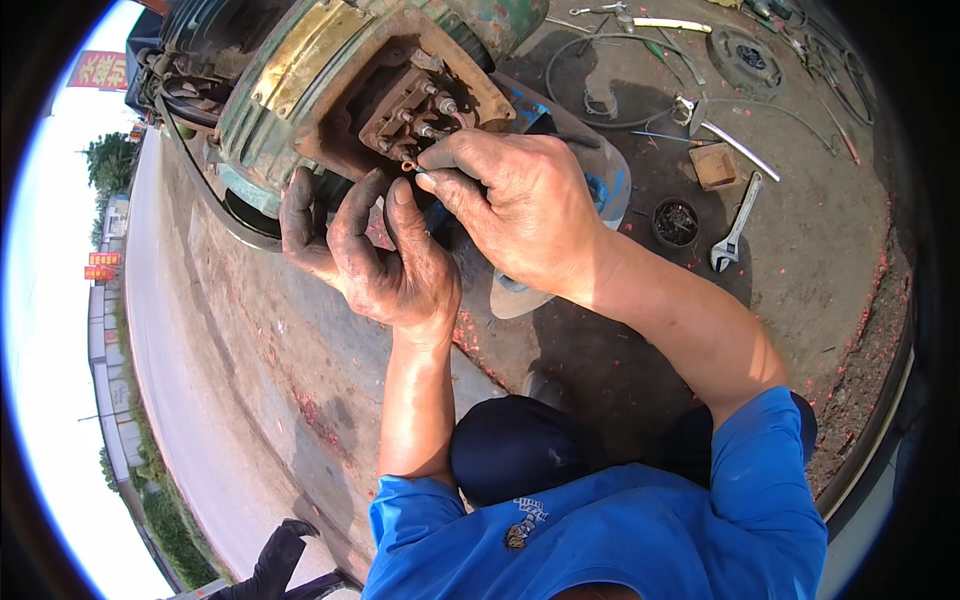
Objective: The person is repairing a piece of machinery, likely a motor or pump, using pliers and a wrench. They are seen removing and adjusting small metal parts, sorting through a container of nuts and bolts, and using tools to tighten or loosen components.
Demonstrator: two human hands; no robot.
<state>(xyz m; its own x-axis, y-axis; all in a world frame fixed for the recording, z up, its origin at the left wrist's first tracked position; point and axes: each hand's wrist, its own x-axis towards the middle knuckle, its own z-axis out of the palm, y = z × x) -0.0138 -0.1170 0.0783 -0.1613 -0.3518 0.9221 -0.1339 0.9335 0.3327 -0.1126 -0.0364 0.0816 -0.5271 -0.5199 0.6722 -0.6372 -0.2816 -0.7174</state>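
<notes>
A green electric motor (243, 150) with worn paint stands before me, its rusty junction box (327, 120) uncovered. Inside sits a terminal block (398, 105) with several threaded studs and nuts. My right hand (525, 200) pinches a small copper-coloured ring terminal (408, 166) between thumb and forefinger, just below the studs. My left hand (385, 250) is close by on the left, palm up, with its blackened fingers curled but apart. One left fingertip lies near the ring terminal; whether it touches cannot be made out. No other thing shows in the left hand.
On the ground at the right lie an adjustable wrench (738, 222), a small round tin (676, 221) of dark bits and a cardboard box (714, 166). Farther back are a looped cable (549, 75) and several hand tools. A road (175, 330) runs along the left.
</notes>
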